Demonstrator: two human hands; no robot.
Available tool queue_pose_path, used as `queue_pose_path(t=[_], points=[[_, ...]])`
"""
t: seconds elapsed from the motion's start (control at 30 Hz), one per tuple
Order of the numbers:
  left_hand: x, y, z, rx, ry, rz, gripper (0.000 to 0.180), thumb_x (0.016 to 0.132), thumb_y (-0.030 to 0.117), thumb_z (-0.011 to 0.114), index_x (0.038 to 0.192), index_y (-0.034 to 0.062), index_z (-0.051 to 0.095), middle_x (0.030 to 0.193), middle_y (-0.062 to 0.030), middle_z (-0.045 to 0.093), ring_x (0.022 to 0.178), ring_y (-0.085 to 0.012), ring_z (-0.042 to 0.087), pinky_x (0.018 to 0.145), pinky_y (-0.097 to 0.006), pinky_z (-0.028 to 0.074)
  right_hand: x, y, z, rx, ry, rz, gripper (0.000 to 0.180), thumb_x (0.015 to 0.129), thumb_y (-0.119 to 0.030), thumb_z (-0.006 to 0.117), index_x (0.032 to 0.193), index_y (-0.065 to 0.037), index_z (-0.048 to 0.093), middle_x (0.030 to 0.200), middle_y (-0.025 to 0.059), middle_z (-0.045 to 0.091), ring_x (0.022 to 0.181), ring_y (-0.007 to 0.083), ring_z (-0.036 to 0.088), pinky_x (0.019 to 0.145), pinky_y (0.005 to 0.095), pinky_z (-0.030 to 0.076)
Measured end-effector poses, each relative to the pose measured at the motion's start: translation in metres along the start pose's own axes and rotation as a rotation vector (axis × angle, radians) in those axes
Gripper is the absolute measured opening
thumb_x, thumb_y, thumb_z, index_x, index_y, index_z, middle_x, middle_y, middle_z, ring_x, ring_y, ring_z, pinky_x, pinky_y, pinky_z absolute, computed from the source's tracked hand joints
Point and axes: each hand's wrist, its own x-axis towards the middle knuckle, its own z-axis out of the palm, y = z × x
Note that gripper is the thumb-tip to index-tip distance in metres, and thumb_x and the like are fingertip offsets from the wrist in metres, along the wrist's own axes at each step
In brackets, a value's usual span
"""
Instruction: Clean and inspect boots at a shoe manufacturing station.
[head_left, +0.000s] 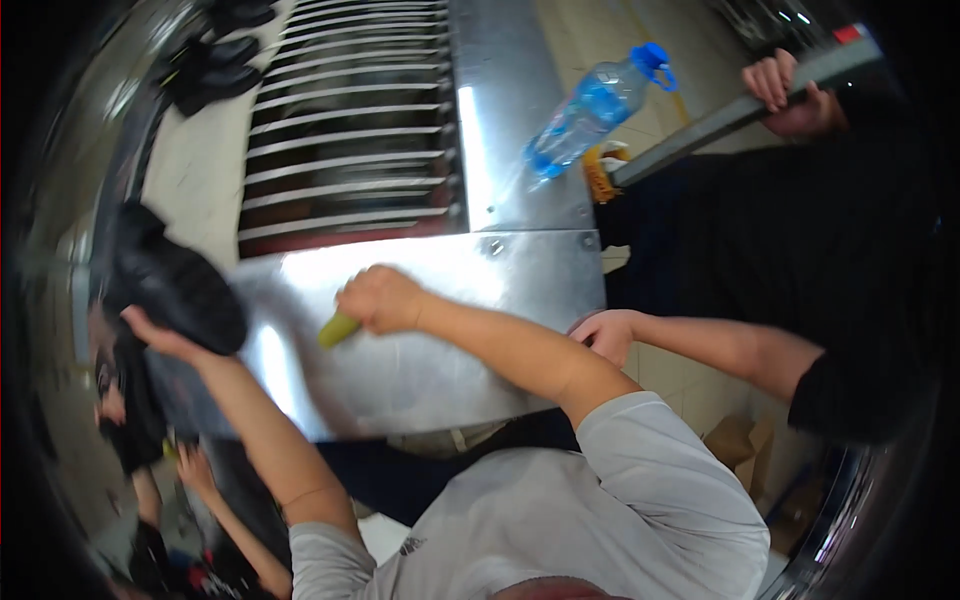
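My left hand (pixel 165 336) grips a black shoe (pixel 185 275) at the left end of the metal table, holding it up and tilted. Part of the fingers is hidden behind the shoe. My right hand (pixel 380 299) is closed around a yellow-green, rounded object (pixel 340 328) above the middle of the metal table (pixel 430 370). Only one end of that object sticks out of the fist, so its kind does not show. Right hand and shoe are apart, with bare metal between them.
A conveyor of metal rollers (pixel 345 130) runs away beyond the table. Black shoes (pixel 205 70) stand on the ledge to its left. A clear bottle with a blue cap (pixel 600 108) lies at the right. Another person in black (pixel 800 230) stands close on the right, holding a metal bar (pixel 740 110).
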Motion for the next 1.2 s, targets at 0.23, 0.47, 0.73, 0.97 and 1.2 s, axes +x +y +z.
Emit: queue_pose_path(t=[0.23,0.47,0.73,0.97,1.2], points=[[-0.205,-0.07,0.061,-0.035,0.331,-0.203,0.057,0.088,0.043,0.06,0.122,-0.0026,0.056,0.109,-0.0155,0.064,0.093,-0.0261,0.065,0.084,-0.037,0.055,0.005,-0.002,-0.028,0.022,0.201,0.425,0.01,0.074,-0.015,0.061,0.084,-0.013,0.063,0.08,0.0132,0.064,0.079,0.0344,0.063,0.068,0.0455,0.049],[-0.255,-0.135,0.044,0.27,0.383,-0.099,0.046,0.088,0.031,0.068,0.116,-0.0051,0.058,0.105,-0.0104,0.064,0.093,-0.0175,0.063,0.083,-0.03,0.05,-0.041,-0.01,-0.044,0.39,0.533,0.663,0.024,0.089,-0.025,0.07,0.099,-0.004,0.066,0.064,-0.0009,0.058,0.056,0.0101,0.052,0.054,0.0249,0.043],[-0.258,-0.153,0.024,0.623,0.253,0.117,0.044,0.094,0.036,0.06,0.1,-0.0073,0.064,0.096,-0.0094,0.066,0.088,-0.0163,0.058,0.08,-0.03,0.045,-0.062,-0.039,-0.082,0.852,0.521,0.834,0.028,0.094,-0.026,0.064,0.112,-0.005,0.06,0.063,-0.0006,0.053,0.049,0.0067,0.048,0.045,0.0223,0.039],[-0.261,-0.15,0.038,0.668,0.277,0.187,0.042,0.093,0.034,0.059,0.099,-0.0065,0.064,0.093,-0.01,0.066,0.087,-0.0172,0.058,0.08,-0.031,0.045,-0.009,-0.045,-0.1,1.163,0.718,0.654,0.03,0.092,-0.025,0.065,0.104,0.001,0.06,0.061,0.003,0.049,0.05,0.0129,0.048,0.05,0.0293,0.045],[-0.264,-0.155,0.035,0.698,0.267,0.218,0.039,0.092,0.034,0.06,0.093,-0.0047,0.063,0.088,-0.0088,0.065,0.082,-0.0174,0.059,0.075,-0.032,0.046,0.042,-0.053,-0.079,1.434,0.713,0.569,0.032,0.092,-0.035,0.064,0.09,-0.004,0.059,0.056,0.0027,0.047,0.048,0.0158,0.047,0.05,0.0342,0.044]])
